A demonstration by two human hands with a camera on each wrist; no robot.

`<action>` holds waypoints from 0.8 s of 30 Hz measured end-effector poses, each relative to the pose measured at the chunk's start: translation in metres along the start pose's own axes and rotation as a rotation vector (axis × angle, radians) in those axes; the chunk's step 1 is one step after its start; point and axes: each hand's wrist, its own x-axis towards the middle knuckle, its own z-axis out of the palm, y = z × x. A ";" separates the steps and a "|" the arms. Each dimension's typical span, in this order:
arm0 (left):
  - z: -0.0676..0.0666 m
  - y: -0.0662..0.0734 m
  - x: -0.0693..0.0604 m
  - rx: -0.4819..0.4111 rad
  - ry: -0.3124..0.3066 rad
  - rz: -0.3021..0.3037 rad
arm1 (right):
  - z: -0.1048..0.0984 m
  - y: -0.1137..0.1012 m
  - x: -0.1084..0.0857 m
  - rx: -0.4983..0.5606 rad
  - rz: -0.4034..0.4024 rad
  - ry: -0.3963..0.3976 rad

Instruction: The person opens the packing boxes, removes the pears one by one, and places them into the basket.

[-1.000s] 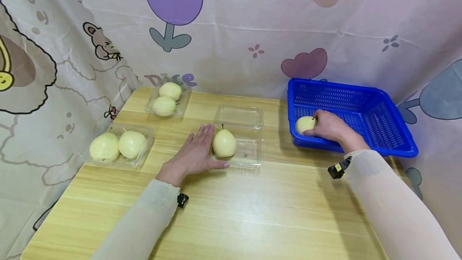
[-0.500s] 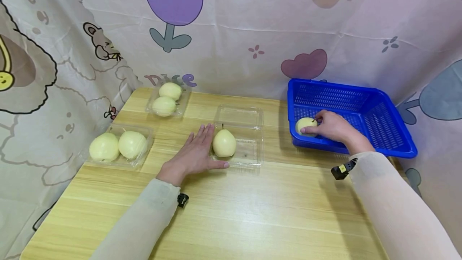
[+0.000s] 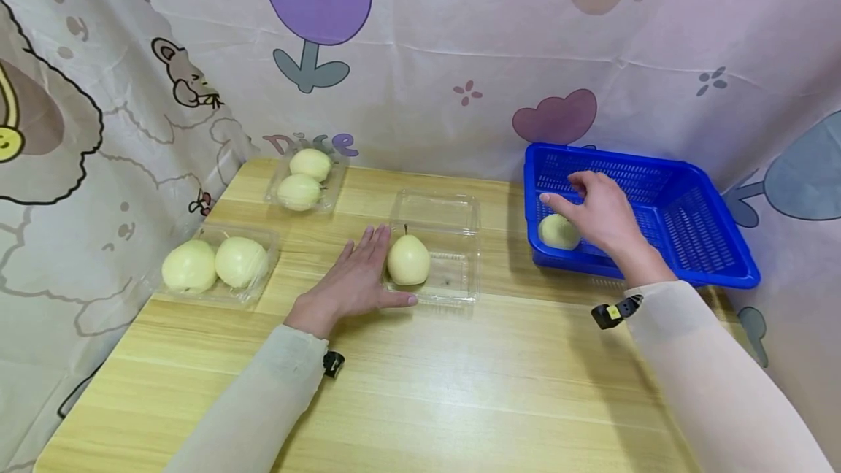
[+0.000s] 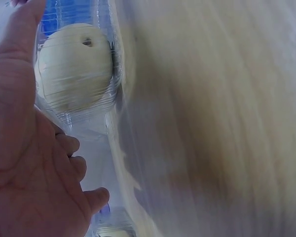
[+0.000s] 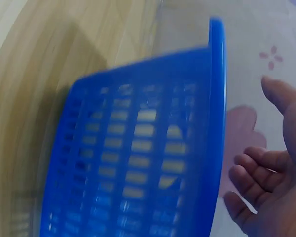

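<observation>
One pear (image 3: 408, 260) stands stem up in the left half of an opened clear plastic box (image 3: 453, 276). My left hand (image 3: 348, 283) rests with spread fingers against the box's left side; the left wrist view shows the pear (image 4: 75, 66) through the plastic beside that hand (image 4: 34, 143). Another pear (image 3: 558, 231) lies in the left end of the blue basket (image 3: 657, 274). Just above it my right hand (image 3: 601, 214) holds nothing, thumb and fingers apart. In the right wrist view the hand (image 5: 276, 173) is beyond the basket's rim (image 5: 217, 123).
Two clear boxes with two pears each are on the left of the wooden table (image 3: 407, 400): one box (image 3: 252, 294) nearer, the other (image 3: 335, 192) at the back edge. A patterned curtain (image 3: 427, 115) hangs behind and at the sides.
My right hand has let go of the pear in the basket and risen above it; the pear's stem has turned. The left hand has stayed put against the box.
</observation>
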 end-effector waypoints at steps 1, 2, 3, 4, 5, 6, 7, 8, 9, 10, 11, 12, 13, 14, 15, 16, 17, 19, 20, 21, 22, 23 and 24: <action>0.000 0.000 0.000 0.000 0.002 0.003 | 0.001 -0.004 -0.001 0.010 -0.005 0.027; 0.000 0.000 0.000 -0.001 0.004 0.005 | 0.003 -0.009 -0.002 0.020 -0.010 0.053; 0.000 0.001 0.000 -0.002 0.005 0.006 | 0.005 -0.013 -0.004 0.027 -0.015 0.076; 0.000 0.001 0.000 -0.002 0.007 0.008 | 0.007 -0.018 -0.005 0.037 -0.022 0.100; 0.000 0.001 0.000 -0.001 0.010 0.008 | 0.009 -0.023 -0.005 0.047 -0.033 0.121; 0.000 0.001 0.000 0.000 0.012 0.009 | 0.012 -0.028 -0.006 0.057 -0.044 0.142; 0.000 0.001 0.000 0.000 0.013 0.010 | 0.015 -0.033 -0.007 0.068 -0.056 0.162; 0.001 0.001 -0.001 -0.003 0.015 0.009 | 0.019 -0.038 -0.007 0.076 -0.071 0.182; 0.001 0.001 -0.001 -0.005 0.015 0.008 | 0.024 -0.044 -0.007 0.084 -0.090 0.203; 0.001 0.001 -0.001 -0.007 0.016 0.007 | 0.029 -0.049 -0.007 0.088 -0.109 0.220; 0.001 0.002 -0.001 -0.010 0.018 0.006 | 0.034 -0.055 -0.008 0.092 -0.129 0.233; 0.001 0.002 -0.002 -0.014 0.018 0.004 | 0.039 -0.061 -0.008 0.095 -0.148 0.239; 0.001 0.002 -0.002 -0.017 0.018 0.003 | 0.045 -0.067 -0.009 0.100 -0.165 0.238; 0.002 0.002 -0.003 -0.021 0.015 0.001 | 0.050 -0.073 -0.009 0.104 -0.183 0.231; 0.002 0.002 -0.003 -0.021 0.013 -0.002 | 0.056 -0.079 -0.010 0.110 -0.197 0.215; 0.002 0.002 -0.003 -0.022 0.010 -0.004 | 0.062 -0.085 -0.011 0.114 -0.205 0.191; 0.002 0.002 -0.003 -0.022 0.010 -0.005 | 0.067 -0.091 -0.011 0.115 -0.211 0.165; 0.002 0.003 -0.003 -0.022 0.013 -0.003 | 0.079 -0.102 -0.013 0.120 -0.208 0.098; 0.002 0.003 -0.003 -0.022 0.015 -0.002 | 0.085 -0.107 -0.013 0.116 -0.208 0.063; 0.002 0.003 -0.003 -0.021 0.019 0.001 | 0.090 -0.111 -0.013 0.109 -0.210 0.028; 0.002 0.003 -0.003 -0.020 0.021 0.002 | 0.096 -0.115 -0.013 0.101 -0.210 -0.003; 0.002 0.003 -0.002 -0.020 0.024 0.005 | 0.101 -0.119 -0.014 0.096 -0.209 -0.032; 0.002 0.004 -0.002 -0.021 0.023 0.006 | 0.106 -0.122 -0.014 0.095 -0.207 -0.061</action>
